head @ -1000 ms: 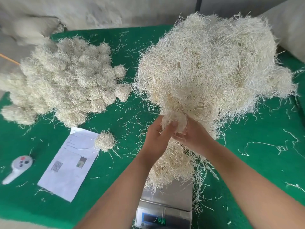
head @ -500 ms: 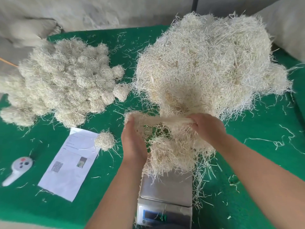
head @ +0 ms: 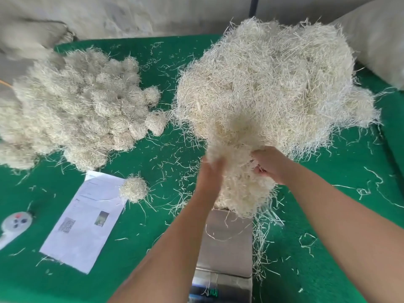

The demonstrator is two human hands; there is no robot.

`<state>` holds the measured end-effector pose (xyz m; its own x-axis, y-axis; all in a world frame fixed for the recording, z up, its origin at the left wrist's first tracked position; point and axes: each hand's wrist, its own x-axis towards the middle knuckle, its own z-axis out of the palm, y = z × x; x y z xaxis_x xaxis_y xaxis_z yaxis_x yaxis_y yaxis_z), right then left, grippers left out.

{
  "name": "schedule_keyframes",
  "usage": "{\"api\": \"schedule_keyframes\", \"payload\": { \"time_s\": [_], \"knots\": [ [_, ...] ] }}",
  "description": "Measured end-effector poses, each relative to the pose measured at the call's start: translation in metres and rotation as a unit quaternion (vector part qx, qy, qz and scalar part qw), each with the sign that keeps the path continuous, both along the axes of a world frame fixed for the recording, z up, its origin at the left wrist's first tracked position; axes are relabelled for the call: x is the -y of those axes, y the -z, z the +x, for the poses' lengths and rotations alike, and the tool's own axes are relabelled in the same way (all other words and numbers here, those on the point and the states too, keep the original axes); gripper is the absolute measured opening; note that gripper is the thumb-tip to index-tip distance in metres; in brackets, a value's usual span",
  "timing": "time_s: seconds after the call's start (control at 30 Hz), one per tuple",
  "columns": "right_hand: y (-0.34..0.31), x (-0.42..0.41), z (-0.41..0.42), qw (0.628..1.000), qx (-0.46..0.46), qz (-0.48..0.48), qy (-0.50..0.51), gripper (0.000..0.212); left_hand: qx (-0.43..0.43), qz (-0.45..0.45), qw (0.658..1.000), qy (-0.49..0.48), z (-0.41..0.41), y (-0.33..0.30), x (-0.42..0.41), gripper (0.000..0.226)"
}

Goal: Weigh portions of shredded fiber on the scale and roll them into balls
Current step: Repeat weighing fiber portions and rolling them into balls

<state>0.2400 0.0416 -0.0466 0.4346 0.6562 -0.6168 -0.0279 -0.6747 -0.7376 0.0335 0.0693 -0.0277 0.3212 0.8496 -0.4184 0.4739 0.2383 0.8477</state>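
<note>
A big loose heap of pale shredded fiber (head: 269,84) fills the back right of the green table. Its front edge spills down to a clump of fiber (head: 242,191) lying on the far end of the steel scale (head: 227,243). My left hand (head: 211,173) presses against the left side of that clump, fingers blurred by motion. My right hand (head: 271,164) grips fiber on the clump's right side, fingers curled into it. A pile of several rolled fiber balls (head: 76,106) lies at the back left. One single ball (head: 133,189) rests on the corner of a paper sheet.
A white printed sheet (head: 85,224) lies left of the scale. A white handheld device with buttons (head: 15,221) sits at the left edge. Stray fibers litter the green mat (head: 338,237). A pale sack (head: 380,36) stands at the back right.
Both hands had pulled a strand of fiber apart sideways; now they have closed in again on the clump above the scale, the left hand moving right and up.
</note>
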Motion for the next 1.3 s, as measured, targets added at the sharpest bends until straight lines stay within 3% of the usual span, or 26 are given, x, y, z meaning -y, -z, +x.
{"api": "schedule_keyframes", "payload": {
  "time_s": [0.07, 0.13, 0.2, 0.27, 0.37, 0.43, 0.5, 0.57, 0.67, 0.8, 0.9, 1.0, 1.07, 1.13, 1.2, 1.27, 1.3],
  "knots": [
    [-0.007, -0.001, -0.008, 1.000, -0.007, 0.015, -0.013, 0.009, -0.175, 0.015, 0.962, 0.210, 0.025, 0.014, 0.009, 0.106],
    [-0.010, 0.000, -0.008, 1.000, 0.002, 0.015, -0.015, 0.015, -0.275, 0.035, 0.913, 0.299, 0.034, 0.033, 0.017, 0.119],
    [-0.010, 0.005, -0.004, 1.000, -0.001, 0.008, 0.001, 0.019, -0.311, 0.056, 0.888, 0.335, 0.034, 0.048, 0.017, 0.119],
    [-0.008, 0.008, 0.001, 1.000, -0.007, 0.007, 0.012, 0.022, -0.331, 0.099, 0.879, 0.329, 0.036, 0.055, 0.018, 0.096],
    [-0.006, 0.011, 0.014, 0.999, 0.028, 0.003, 0.018, 0.028, -0.279, 0.116, 0.908, 0.290, 0.032, 0.056, 0.017, 0.051],
    [-0.006, 0.014, 0.024, 0.997, 0.067, 0.010, 0.036, 0.037, -0.232, 0.107, 0.929, 0.268, 0.021, 0.047, 0.010, 0.041],
    [-0.003, 0.018, 0.035, 0.987, 0.161, 0.003, -0.006, 0.044, -0.237, 0.130, 0.921, 0.279, 0.007, 0.039, 0.001, 0.039],
    [0.003, 0.023, 0.046, 0.949, 0.302, -0.009, -0.092, 0.043, -0.257, 0.181, 0.908, 0.276, -0.006, 0.032, -0.008, 0.035],
    [0.009, 0.029, 0.061, 0.892, 0.426, -0.006, -0.152, 0.045, -0.088, 0.132, 0.960, 0.232, -0.020, 0.017, -0.014, 0.048],
    [0.005, 0.036, 0.078, 0.846, 0.507, -0.053, -0.156, 0.037, -0.061, 0.169, 0.969, 0.168, -0.036, 0.007, -0.019, 0.057],
    [-0.009, 0.038, 0.086, 0.876, 0.437, -0.129, -0.154, 0.039, 0.021, 0.129, 0.986, 0.108, -0.047, 0.004, -0.019, 0.042],
    [-0.043, 0.047, 0.091, 0.928, 0.189, -0.147, -0.285, 0.074, 0.093, 0.088, 0.991, 0.031, -0.061, 0.004, -0.014, 0.030],
    [-0.075, 0.050, 0.087, 0.931, 0.103, -0.094, -0.336, 0.090, 0.125, 0.008, 0.991, -0.036, -0.066, 0.002, -0.007, 0.036],
    [-0.101, 0.057, 0.067, 0.937, 0.193, -0.007, -0.291, 0.093, 0.137, -0.074, 0.983, -0.094, -0.067, -0.004, 0.002, 0.042],
    [-0.100, 0.058, 0.029, 0.908, 0.298, 0.101, -0.277, 0.103, 0.148, -0.108, 0.976, -0.116, -0.067, -0.011, 0.006, 0.047],
    [-0.081, 0.055, -0.022, 0.865, 0.308, 0.171, -0.358, 0.127, 0.190, -0.172, 0.961, -0.108, -0.065, -0.021, 0.011, 0.056],
    [-0.069, 0.053, -0.045, 0.854, 0.285, 0.177, -0.397, 0.129, 0.222, -0.192, 0.953, -0.079, -0.063, -0.025, 0.013, 0.042]
  ]
}}
